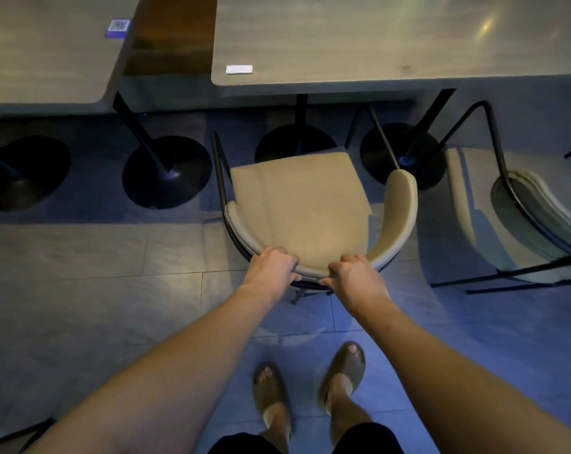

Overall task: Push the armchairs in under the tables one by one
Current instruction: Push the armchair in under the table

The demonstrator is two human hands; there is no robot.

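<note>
My fingers (290, 261) of both hands curl over the armchair (303, 208) backrest; the table (392, 40) lies beyond them.

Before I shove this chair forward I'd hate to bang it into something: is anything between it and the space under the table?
Both hands, left hand and right hand, grip the armchair backrest. Ahead, the table pedestal's round black base sits on the floor just beyond the seat's front edge; the legs may meet it.
</note>
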